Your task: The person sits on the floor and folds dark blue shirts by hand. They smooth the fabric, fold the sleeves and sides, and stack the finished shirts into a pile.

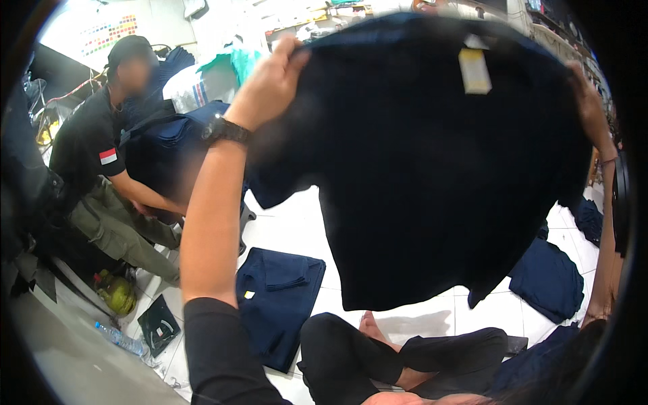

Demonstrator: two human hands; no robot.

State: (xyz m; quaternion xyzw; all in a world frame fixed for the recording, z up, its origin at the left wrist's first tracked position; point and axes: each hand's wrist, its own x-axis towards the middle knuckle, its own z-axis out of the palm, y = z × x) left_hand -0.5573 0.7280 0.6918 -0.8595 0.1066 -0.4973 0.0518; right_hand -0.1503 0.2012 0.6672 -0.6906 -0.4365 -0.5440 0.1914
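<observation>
While sitting, holding up a dark shirt.
Gripping one side with the left hand, the other with the right hand.

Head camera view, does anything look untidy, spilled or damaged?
Only mildly: the dark cloth at far right looks bunched up, unlike the flat folded shirt at lower left. The dark shirt between your left hand and right hand shows no clear damage, though its darkness hides detail. I can't make out any spill.
</observation>
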